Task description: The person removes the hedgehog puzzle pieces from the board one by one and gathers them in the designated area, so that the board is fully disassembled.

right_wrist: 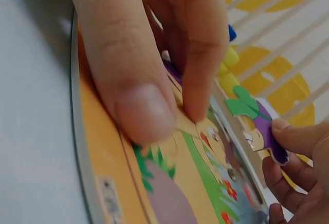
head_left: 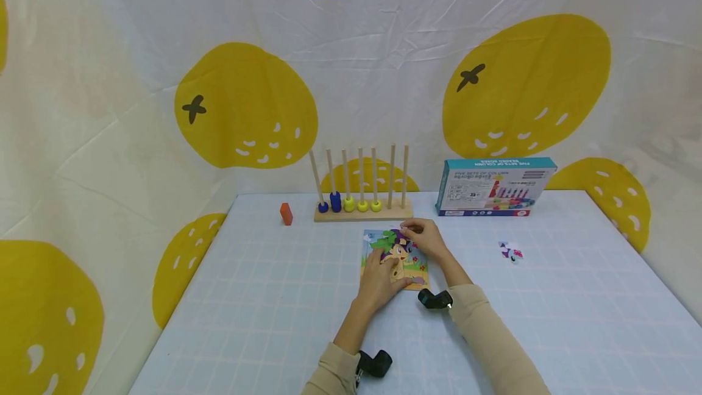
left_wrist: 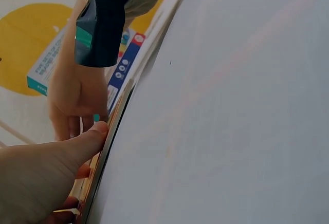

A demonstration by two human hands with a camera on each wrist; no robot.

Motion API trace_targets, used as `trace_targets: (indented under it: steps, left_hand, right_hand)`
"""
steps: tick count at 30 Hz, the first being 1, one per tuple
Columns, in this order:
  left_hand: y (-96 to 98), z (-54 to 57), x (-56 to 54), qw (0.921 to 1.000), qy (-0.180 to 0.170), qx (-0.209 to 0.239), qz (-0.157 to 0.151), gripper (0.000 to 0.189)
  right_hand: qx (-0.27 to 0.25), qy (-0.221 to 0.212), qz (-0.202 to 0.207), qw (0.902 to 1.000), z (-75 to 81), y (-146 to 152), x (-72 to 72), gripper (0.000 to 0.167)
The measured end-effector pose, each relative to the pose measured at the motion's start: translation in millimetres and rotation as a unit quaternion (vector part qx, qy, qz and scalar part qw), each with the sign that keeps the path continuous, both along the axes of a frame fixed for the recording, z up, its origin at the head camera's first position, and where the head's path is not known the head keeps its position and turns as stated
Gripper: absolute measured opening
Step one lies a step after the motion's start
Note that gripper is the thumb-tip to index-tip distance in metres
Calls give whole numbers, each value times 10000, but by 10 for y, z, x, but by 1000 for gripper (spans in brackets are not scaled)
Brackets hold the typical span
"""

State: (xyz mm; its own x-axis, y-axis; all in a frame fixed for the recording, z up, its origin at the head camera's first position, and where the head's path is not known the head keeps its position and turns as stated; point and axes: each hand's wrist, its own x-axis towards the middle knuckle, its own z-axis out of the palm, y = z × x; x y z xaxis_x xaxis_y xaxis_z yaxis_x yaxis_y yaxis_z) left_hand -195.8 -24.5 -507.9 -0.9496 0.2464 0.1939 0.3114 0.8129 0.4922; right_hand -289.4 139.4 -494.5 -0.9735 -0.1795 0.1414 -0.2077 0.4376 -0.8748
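A jigsaw puzzle board (head_left: 422, 267) with a cartoon pony picture lies flat at the middle of the table. My left hand (head_left: 377, 279) rests on its lower left part, thumb stretched towards the bottom edge. In the right wrist view, that thumb (right_wrist: 144, 111) and a fingertip touch the picture, apart from each other. At the board's far edge, my right hand (head_left: 428, 239) pinches a puzzle piece (right_wrist: 262, 126) with purple and green areas and part of an eye. The piece is tilted above the board. Loose puzzle pieces (head_left: 511, 253) lie to the right.
A wooden bead rack (head_left: 362, 214) with blue and yellow beads on upright pegs stands behind the board. An orange block (head_left: 286, 213) is left of it. To the right, a toy box (head_left: 496, 188) stands against the patterned cloth backdrop (head_left: 384, 78).
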Motion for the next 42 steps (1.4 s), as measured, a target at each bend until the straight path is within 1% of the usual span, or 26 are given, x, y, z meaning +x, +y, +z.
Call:
trace_targets:
  steps: [4,7,10,13,17,19,22,24,26,30,36,39,42]
  left_hand:
    - [4,-24,0,10000,-47,47,29,55]
    - [7,-26,4,10000,-8,31,54,55]
    - [8,-23,12,9999,98,22,59,54]
    - [5,-14,26,9997,213,135,25,53]
    - [7,-15,37,9988,441,222,-40,52]
    - [9,-16,37,9987,464,214,-48,52]
    - [7,-19,37,9991,368,218,-33,51]
    - [5,-17,36,9995,186,239,-6,52]
    - [3,-26,30,9998,109,179,31,52]
    - [3,-39,13,9999,31,78,87,53]
    - [-1,-35,9,9999,37,66,80,54]
    - [-5,-29,9,9999,25,99,62,54]
    - [-8,-28,8,9998,64,161,27,53]
  right_hand:
    - [36,144,-69,9999,7,144,22,21]
    - [125,119,-201,9996,13,291,41,20]
    - [271,71,-324,9991,16,466,58,21]
    - [443,71,-441,9980,25,661,83,22]
    - [788,193,-640,9946,44,929,134,22]
    - [960,242,-744,9923,57,1062,164,23]
    - [1201,220,-918,9883,80,1244,209,24]
    - [1323,166,-1000,9860,103,1346,238,24]
    - [1425,72,-1060,9841,126,1433,258,25]
    - [1689,-192,-1072,9796,168,1560,281,28]
    - [2167,-559,-870,9707,182,1653,271,33]
    - [2292,-542,-791,9686,156,1674,246,32]
    - [2427,-374,-733,9666,117,1684,232,31]
